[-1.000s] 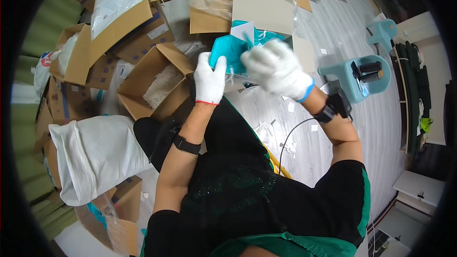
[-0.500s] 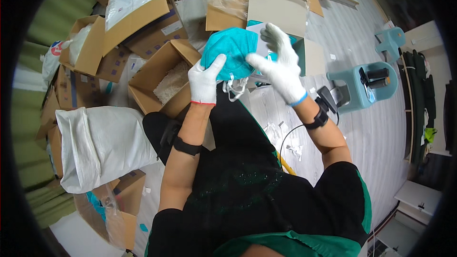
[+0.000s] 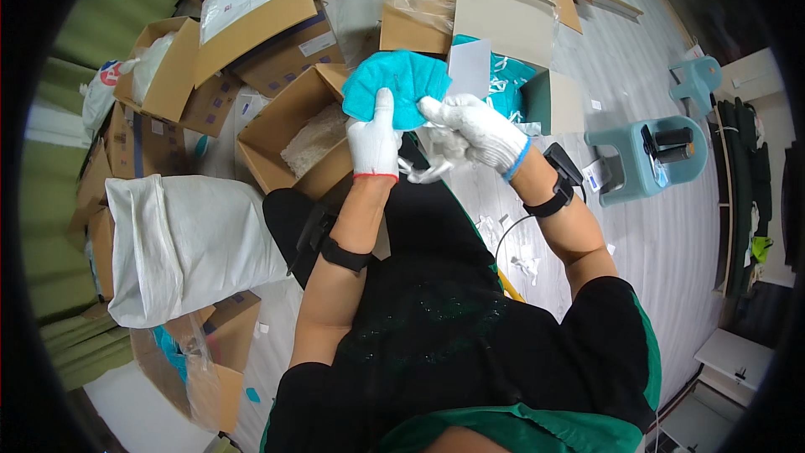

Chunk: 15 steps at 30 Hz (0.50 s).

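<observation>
A teal face mask [image 3: 396, 82] with white ear straps is up in front of me, above my knees. My left hand [image 3: 374, 144], in a white knit glove, grips its lower left part with the thumb lying across the front. The gloved right hand [image 3: 480, 130] has its fingers curled and pinches the mask's right edge. White straps [image 3: 432, 166] dangle between the two hands, smeared by motion. Whether more masks lie behind the front one is hidden. Just beyond the right hand, an open carton [image 3: 503, 29] holds teal masks [image 3: 508, 88] with white straps.
An open cardboard box [image 3: 277, 130] with crumpled clear plastic stands left of the mask. A full white sack [image 3: 189, 243] leans by my left leg. More cartons [image 3: 251, 25] crowd the far left. At right are a blue stool [image 3: 612, 147] and paper scraps [image 3: 527, 265] on the floor.
My right hand has gone from spread fingers to curled ones against the mask's right edge. The mask has tipped and shows less of its face. Masks in the carton are now uncovered.
</observation>
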Tool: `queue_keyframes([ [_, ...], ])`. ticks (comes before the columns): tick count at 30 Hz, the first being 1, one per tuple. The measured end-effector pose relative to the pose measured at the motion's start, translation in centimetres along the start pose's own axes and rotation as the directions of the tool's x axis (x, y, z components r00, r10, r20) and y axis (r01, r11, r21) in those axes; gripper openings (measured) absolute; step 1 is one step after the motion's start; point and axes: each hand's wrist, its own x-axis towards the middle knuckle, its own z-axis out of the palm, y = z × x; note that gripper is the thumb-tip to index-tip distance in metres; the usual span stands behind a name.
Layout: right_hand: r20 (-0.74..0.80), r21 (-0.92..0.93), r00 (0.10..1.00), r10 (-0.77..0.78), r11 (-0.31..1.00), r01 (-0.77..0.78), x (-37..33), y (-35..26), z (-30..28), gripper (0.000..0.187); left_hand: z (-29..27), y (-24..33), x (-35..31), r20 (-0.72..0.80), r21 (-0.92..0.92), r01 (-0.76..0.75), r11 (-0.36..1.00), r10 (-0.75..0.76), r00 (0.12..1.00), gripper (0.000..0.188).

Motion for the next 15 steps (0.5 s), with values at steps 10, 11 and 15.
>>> queue_keyframes([
  [10,0.348,0.881,0.930,0.121,0.295,-0.369,1.9,0.3,0.1,0.020,-0.3,-1.6,1.0,0.123,-0.047,-0.445,0.894,0.447,0.886,0.022],
  [11,0.019,0.882,0.982,0.188,0.459,-0.105,3.7,-0.8,1.5,0.019,-0.4,-2.5,1.2,0.142,0.005,-0.507,0.862,0.502,0.853,0.021],
  [15,0.122,0.961,0.992,-0.012,0.252,-0.115,11.1,1.4,-2.6,0.025,0.1,-2.9,0.0,0.163,0.302,-0.559,0.772,0.536,0.829,0.021],
])
